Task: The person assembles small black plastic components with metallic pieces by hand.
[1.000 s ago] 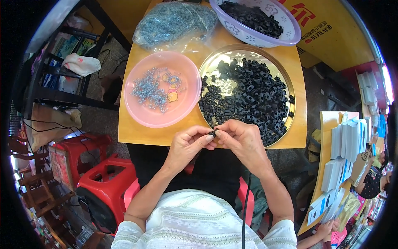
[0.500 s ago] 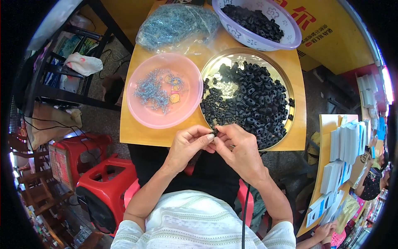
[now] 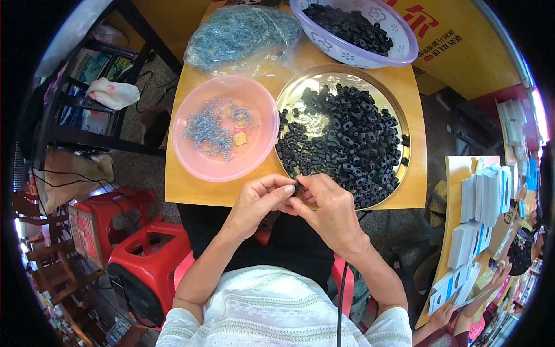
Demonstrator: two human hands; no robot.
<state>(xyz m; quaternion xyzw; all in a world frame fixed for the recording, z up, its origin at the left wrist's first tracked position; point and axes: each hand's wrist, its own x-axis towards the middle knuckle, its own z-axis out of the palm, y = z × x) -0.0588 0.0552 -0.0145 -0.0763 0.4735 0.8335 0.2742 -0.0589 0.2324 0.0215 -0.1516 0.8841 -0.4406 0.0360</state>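
Just off the table's front edge, my left hand point(image 3: 258, 200) and my right hand point(image 3: 328, 203) meet fingertip to fingertip. Both pinch one small black plastic part point(image 3: 297, 188), mostly covered by the fingers. Right beyond them lies a round golden tray point(image 3: 302, 74), heaped with loose black plastic parts point(image 3: 363, 130); smaller black pieces are gathered at its left side. A pink bowl point(image 3: 193, 168) to the left of the tray holds many tiny silvery-blue metal pieces point(image 3: 209, 132), too small to make out singly.
Behind these sit a clear plastic bag point(image 3: 243, 37) of greyish-blue bits and a lilac basin point(image 3: 399, 56) of black parts. Red stools point(image 3: 147, 246) stand at left. On the right, another person's hands point(image 3: 444, 315) are near a table with white stacks point(image 3: 462, 246).
The black part now shows more plainly between my fingertips, and my right fingers have shifted around it. At lower right, the other person's arm has reached further out.
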